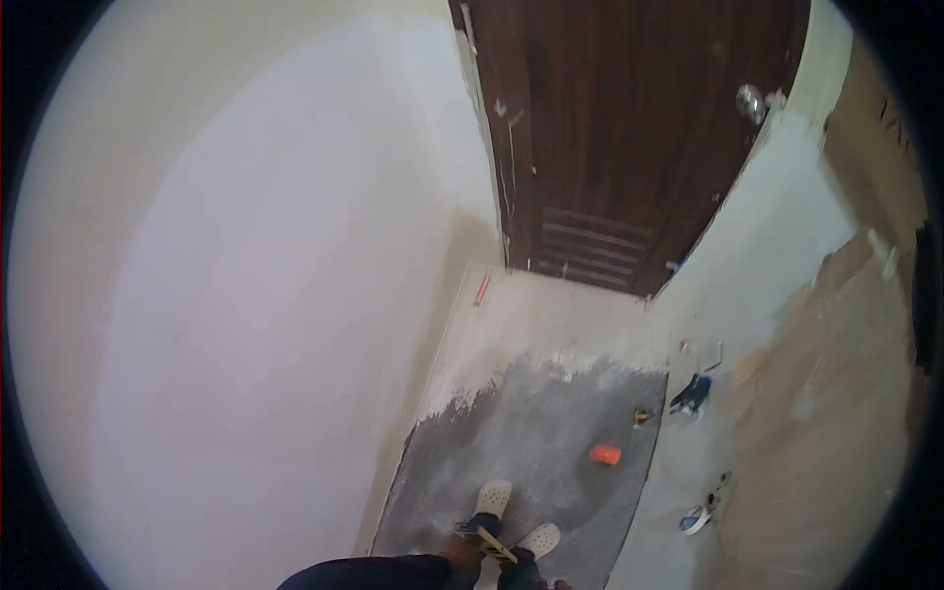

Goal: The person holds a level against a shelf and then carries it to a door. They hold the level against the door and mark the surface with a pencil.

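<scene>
My left hand [460, 551] reaches in from the bottom edge, at the end of a dark sleeve. Its fingers are closed around a short yellow bar-shaped tool [497, 546] with dark marks, whose exact kind is too small to tell. The tool hangs above my feet, in pale perforated clogs [494, 499]. Only a sliver of what seems to be my right hand [561, 585] shows at the bottom edge; its fingers are hidden.
Ahead is a dark brown door [639, 128] with a round metal knob [751, 103]. A white wall [265, 295] runs along the left. On the grey floor [472, 442] lies an orange object [606, 454]. A dark glove-like item [692, 393] and a tape roll [694, 519] lie right.
</scene>
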A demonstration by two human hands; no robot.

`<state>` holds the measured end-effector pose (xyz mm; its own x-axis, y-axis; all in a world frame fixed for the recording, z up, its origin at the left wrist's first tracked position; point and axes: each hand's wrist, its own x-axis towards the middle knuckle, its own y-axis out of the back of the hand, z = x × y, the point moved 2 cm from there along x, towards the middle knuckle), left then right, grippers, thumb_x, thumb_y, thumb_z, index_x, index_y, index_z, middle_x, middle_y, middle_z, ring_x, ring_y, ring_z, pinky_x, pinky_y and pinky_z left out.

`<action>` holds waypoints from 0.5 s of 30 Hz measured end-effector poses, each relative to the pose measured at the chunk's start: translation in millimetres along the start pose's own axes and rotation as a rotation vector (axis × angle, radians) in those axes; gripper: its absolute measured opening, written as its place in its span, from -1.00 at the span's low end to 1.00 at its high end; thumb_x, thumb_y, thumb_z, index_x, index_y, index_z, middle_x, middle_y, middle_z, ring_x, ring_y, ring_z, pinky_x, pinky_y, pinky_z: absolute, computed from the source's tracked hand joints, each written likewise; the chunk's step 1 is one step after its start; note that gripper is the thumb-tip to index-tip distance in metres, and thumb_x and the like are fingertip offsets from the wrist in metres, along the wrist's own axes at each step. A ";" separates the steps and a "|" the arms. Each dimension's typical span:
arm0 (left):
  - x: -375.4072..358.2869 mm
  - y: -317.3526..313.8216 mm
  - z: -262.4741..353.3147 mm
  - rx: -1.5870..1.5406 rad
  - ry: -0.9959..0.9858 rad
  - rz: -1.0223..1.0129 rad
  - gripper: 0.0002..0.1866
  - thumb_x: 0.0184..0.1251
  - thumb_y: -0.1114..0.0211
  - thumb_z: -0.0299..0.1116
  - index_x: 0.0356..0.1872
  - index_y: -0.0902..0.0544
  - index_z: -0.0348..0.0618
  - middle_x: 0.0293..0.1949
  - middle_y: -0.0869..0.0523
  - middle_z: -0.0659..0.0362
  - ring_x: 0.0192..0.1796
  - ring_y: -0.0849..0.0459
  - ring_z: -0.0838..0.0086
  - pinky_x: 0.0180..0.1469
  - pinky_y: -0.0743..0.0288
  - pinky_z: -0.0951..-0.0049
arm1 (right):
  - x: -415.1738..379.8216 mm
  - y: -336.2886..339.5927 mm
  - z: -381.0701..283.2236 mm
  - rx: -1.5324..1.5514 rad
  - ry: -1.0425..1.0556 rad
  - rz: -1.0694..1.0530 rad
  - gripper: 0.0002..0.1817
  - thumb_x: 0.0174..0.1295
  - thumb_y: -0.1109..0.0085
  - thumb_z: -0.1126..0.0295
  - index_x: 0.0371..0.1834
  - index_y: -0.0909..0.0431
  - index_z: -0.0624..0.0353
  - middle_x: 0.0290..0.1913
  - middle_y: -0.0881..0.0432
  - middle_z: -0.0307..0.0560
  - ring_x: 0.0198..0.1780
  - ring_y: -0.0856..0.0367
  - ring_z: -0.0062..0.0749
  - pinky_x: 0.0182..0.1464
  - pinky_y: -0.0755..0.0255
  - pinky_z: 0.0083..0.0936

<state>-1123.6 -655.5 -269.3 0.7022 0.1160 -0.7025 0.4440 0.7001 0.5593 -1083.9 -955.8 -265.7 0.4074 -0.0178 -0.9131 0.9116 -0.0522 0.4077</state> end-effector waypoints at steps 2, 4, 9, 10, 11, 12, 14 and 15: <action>10.6 21.5 -15.2 -0.016 -0.122 0.139 -0.64 0.34 -0.06 -0.08 -0.08 -0.64 -0.08 -0.06 -0.69 -0.06 0.01 -0.63 -0.01 0.07 -0.49 0.09 | 33.0 -1.9 39.1 -0.042 0.132 -0.112 -0.39 0.42 0.22 0.02 0.48 -0.09 0.00 0.51 -0.02 0.03 0.52 0.08 -0.17 0.49 0.15 -0.17; 2.0 58.7 -7.8 -0.272 -0.036 0.290 -0.61 0.35 -0.03 -0.05 -0.09 -0.64 -0.11 -0.06 -0.68 -0.07 0.02 -0.63 0.00 0.06 -0.49 0.09 | 19.6 30.4 45.0 0.010 0.127 0.007 -0.44 0.38 0.18 0.06 0.39 -0.12 0.05 0.42 -0.06 0.07 0.45 0.04 -0.12 0.43 0.12 -0.17; 42.0 157.9 -9.7 0.015 0.024 0.429 -0.66 0.24 -0.18 -0.14 -0.13 -0.67 -0.16 -0.17 -0.72 -0.09 -0.14 -0.70 0.04 -0.09 -0.55 0.09 | -48.6 167.8 23.4 0.193 0.041 0.690 -0.56 0.14 -0.10 0.09 -0.34 -0.65 0.34 -0.27 -0.66 0.32 -0.16 -0.63 0.17 -0.11 -0.45 0.00; 46.1 181.3 -3.7 -0.177 -0.016 0.486 -0.69 0.20 -0.21 -0.18 -0.17 -0.67 -0.17 -0.20 -0.72 -0.10 -0.22 -0.71 0.03 -0.12 -0.56 0.11 | -55.3 183.2 16.2 0.187 0.040 0.703 -0.56 0.14 -0.10 0.09 -0.34 -0.65 0.34 -0.27 -0.66 0.32 -0.16 -0.63 0.17 -0.11 -0.45 0.00; 51.1 206.3 1.7 -0.366 -0.056 0.540 -0.72 0.16 -0.25 -0.22 -0.21 -0.67 -0.18 -0.24 -0.72 -0.12 -0.29 -0.71 0.02 -0.16 -0.57 0.12 | -59.5 198.5 8.6 0.316 0.027 0.735 -0.53 0.09 -0.16 0.08 -0.32 -0.63 0.39 -0.26 -0.65 0.35 -0.14 -0.61 0.21 -0.05 -0.44 -0.02; 66.1 226.5 6.9 -0.412 -0.099 0.605 -0.74 0.14 -0.25 -0.24 -0.25 -0.66 -0.22 -0.29 -0.72 -0.09 -0.34 -0.71 0.09 -0.21 -0.59 0.17 | -63.0 216.0 1.2 0.446 0.018 0.765 -0.50 0.04 -0.22 0.07 -0.31 -0.61 0.44 -0.26 -0.63 0.37 -0.11 -0.60 0.25 0.00 -0.44 -0.04; 75.0 267.8 33.8 -0.966 -0.063 0.675 -0.77 0.13 -0.25 -0.30 -0.30 -0.61 -0.28 -0.38 -0.70 -0.01 -0.40 -0.70 0.23 -0.30 -0.62 0.29 | -72.1 238.5 -15.5 0.440 0.036 0.779 -0.55 0.06 -0.21 0.11 -0.29 -0.62 0.40 -0.25 -0.64 0.33 -0.13 -0.60 0.22 -0.01 -0.45 -0.06; 72.5 292.2 57.7 -1.475 0.018 0.652 -0.79 0.13 -0.25 -0.34 -0.31 -0.59 -0.30 -0.42 -0.67 0.04 -0.42 -0.69 0.29 -0.34 -0.63 0.34 | -75.3 247.2 -21.7 0.439 0.049 0.786 -0.59 0.09 -0.20 0.15 -0.27 -0.63 0.37 -0.25 -0.65 0.28 -0.14 -0.61 0.19 -0.02 -0.45 -0.08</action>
<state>-910.8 -483.2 -131.4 0.5362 0.6508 -0.5375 -0.8158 0.5631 -0.1319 -888.0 -945.7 -96.0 0.9153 -0.1668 -0.3667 0.2706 -0.4198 0.8663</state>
